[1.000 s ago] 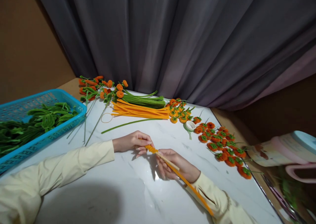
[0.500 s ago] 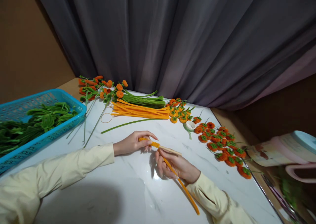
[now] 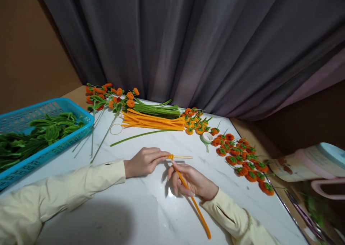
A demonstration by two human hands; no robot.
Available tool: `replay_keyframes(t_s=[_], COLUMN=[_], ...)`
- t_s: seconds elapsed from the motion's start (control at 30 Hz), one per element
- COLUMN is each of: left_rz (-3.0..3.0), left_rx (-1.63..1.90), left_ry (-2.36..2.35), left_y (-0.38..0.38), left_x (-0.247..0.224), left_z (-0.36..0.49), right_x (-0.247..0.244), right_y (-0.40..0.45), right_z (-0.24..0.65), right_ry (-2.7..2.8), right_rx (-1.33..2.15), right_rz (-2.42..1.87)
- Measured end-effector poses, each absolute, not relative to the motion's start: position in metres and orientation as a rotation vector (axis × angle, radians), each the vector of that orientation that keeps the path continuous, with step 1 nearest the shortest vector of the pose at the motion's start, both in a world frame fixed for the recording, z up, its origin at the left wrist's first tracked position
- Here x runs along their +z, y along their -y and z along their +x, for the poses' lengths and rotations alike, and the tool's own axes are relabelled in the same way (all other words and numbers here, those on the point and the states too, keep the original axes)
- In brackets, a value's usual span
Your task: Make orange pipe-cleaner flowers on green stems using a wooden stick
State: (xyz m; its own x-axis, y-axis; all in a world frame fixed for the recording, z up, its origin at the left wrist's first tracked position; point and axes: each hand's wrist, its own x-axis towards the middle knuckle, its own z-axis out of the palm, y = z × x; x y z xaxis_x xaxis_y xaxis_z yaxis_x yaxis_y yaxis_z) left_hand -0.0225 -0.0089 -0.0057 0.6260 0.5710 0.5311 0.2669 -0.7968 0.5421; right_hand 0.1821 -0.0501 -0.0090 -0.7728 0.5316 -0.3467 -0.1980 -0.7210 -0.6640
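My left hand (image 3: 147, 161) is closed round a thin wooden stick (image 3: 184, 157), whose bare end sticks out to the right. An orange pipe cleaner (image 3: 198, 211) is coiled round the stick right at the left fingertips. Its loose length runs down to the right through my right hand (image 3: 190, 180), where thumb and fingers pinch it just below the coil. The left fingers hide part of the coil and the stick's other end. Beyond the hands lie a bundle of orange pipe cleaners (image 3: 155, 121) and a bundle of green pipe cleaners (image 3: 157, 110).
A blue basket (image 3: 88, 121) of green fuzzy leaves stands on the left. Orange flowers (image 3: 250, 176) line the table's right edge, with more flowers (image 3: 130, 103) at the back left. A tape roll (image 3: 207, 137), a single green stem (image 3: 140, 136) and a pink-handled jug (image 3: 304, 162) are also there.
My left hand has rolled over, its back now turned up and its fingers covering more of the coil. The stick points more level to the right, and the loose pipe cleaner's tail has swung slightly left.
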Motion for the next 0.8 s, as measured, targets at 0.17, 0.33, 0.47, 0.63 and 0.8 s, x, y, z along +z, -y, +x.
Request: replay_keyframes(t_s=[0.17, 0.33, 0.47, 0.63, 0.8], left_rz=[2.484, 2.465, 2.373, 2.119, 1.932], left_rx=[1.034, 0.973, 0.923, 0.7, 0.524], left_ry=[-0.76, -0.755, -0.778, -0.83, -0.781], left_y=[0.006, 0.004, -0.001, -0.012, -0.021], left_x=[-0.003, -0.005, -0.005, -0.002, 0.003], left_z=[-0.022, -0.023, -0.024, -0.027, -0.028], right_x=[-0.006, -0.003, -0.003, -0.001, 0.001], right_y=[0.05, 0.049, 0.049, 0.05, 0.05], right_z=[0.182, 0.182, 0.182, 0.185, 0.187], right_ry=[0.894, 0.94, 0.958, 0.975, 0.999], right_rx=[2.51, 2.479, 2.5, 2.495, 2.512], right_rz=[-0.731, -0.785, -0.739, -0.722, -0.7])
